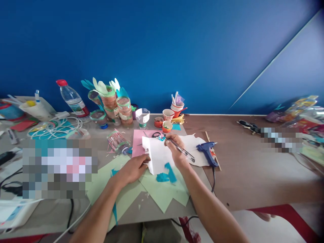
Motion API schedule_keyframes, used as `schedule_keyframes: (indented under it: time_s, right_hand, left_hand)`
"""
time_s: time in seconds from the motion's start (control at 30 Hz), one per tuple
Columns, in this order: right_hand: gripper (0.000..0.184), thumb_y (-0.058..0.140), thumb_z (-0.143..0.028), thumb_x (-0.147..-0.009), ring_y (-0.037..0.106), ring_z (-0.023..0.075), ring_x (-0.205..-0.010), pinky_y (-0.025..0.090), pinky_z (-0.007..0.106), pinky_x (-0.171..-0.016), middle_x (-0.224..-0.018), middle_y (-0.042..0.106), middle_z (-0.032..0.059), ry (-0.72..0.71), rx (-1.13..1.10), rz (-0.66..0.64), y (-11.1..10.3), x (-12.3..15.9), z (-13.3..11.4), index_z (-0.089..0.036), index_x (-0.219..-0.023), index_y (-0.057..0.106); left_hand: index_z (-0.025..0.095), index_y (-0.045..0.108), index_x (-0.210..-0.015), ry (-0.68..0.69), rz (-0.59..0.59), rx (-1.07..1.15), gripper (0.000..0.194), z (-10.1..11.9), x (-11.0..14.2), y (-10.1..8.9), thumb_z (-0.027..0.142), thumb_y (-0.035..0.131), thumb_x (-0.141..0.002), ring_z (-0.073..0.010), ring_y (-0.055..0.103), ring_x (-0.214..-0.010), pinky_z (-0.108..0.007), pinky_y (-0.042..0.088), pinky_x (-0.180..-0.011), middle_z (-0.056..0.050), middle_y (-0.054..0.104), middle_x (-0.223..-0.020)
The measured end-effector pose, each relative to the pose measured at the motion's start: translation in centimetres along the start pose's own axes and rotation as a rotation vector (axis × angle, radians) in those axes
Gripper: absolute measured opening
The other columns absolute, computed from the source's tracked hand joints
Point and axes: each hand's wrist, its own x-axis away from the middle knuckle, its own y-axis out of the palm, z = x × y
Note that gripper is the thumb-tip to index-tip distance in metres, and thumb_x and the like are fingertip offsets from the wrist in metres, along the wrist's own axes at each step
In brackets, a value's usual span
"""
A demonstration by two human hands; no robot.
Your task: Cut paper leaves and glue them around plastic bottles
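Observation:
My right hand (pixel 176 150) is closed around a pen (pixel 183 152), held slantwise above a sheet of white paper (pixel 162 157). At the paper's creased left edge, my left hand (pixel 135 167) has its fingers bent and closed on the sheet. Under the paper lie a pink sheet (pixel 138 141) and pale green sheets (pixel 162 195). Blue paper scraps (pixel 162 177) sit just in front of the white sheet. Dark-handled scissors (pixel 156 134) are partly covered behind the paper.
A blue glue gun (pixel 209 152) with a cord lies to the right. Small paper cups (pixel 168 114) stand at the back. Decorated cups (pixel 124 109), a plastic bottle (pixel 73 99) and a coiled white cable (pixel 57 128) are to the left. A blue wall (pixel 162 50) rises behind.

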Motion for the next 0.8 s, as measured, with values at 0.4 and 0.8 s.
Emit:
schedule_keyframes:
  time_s: [0.4, 0.8]
  right_hand:
    - [0.029, 0.050, -0.045, -0.082, 0.054, 0.0133, -0.057, 0.045, 0.029, -0.060, -0.062, 0.058, -0.0009, 0.217, -0.226, 0.090, 2.4, 1.6, 0.8, -0.018, -0.086, 0.061]
    - [0.019, 0.059, -0.031, -0.074, 0.057, 0.0150, -0.067, 0.046, 0.031, -0.072, -0.067, 0.062, 0.0001, 0.257, -0.102, -0.051, 2.7, 2.4, -2.5, -0.018, -0.087, 0.065]
  left_hand:
    - [0.020, 0.057, -0.090, -0.080, 0.022, -0.068, 0.015, 0.0, -0.3, -0.1, 0.022, 0.046, -0.080, -0.0195, 0.062, -0.082, -0.029, 0.044, -0.071, -0.004, 0.068, -0.093]
    - [0.021, 0.054, -0.086, -0.021, 0.039, -0.034, 0.011, -0.1, -0.1, -0.3, 0.019, 0.045, -0.078, -0.0175, 0.058, -0.074, -0.027, 0.041, -0.066, -0.002, 0.065, -0.084]
